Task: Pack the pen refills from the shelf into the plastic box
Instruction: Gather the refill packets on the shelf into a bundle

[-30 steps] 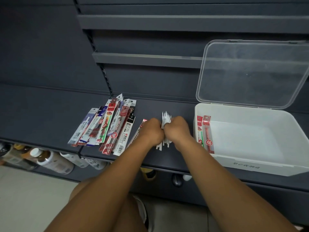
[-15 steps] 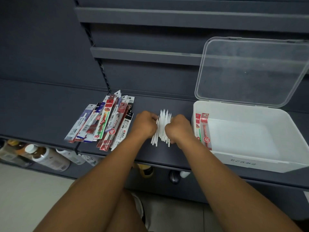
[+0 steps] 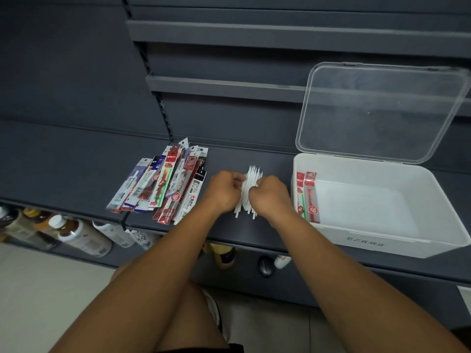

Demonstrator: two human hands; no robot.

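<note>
A bundle of loose white pen refills (image 3: 250, 189) lies on the dark shelf (image 3: 76, 161), fanned between my hands. My left hand (image 3: 224, 191) grips the bundle from its left side and my right hand (image 3: 271, 196) grips it from the right, fingers curled round the refills. A pile of packaged refills (image 3: 165, 184) in red, white and blue sleeves lies further left. To the right, the white plastic box (image 3: 433, 200) stands with its clear lid (image 3: 377, 110) up. Two red refill packs (image 3: 307, 197) lean against its left inner wall.
Bottles (image 3: 76, 233) lie on the lower shelf at the left, and a few more items (image 3: 265, 266) sit under the shelf edge. Empty shelf rails (image 3: 229, 82) run across the back. My knee shows below the arms.
The refills, held bunched upright between both fists a second ago, now lie fanned out on the shelf. Both hands stay on the bundle, slightly apart.
</note>
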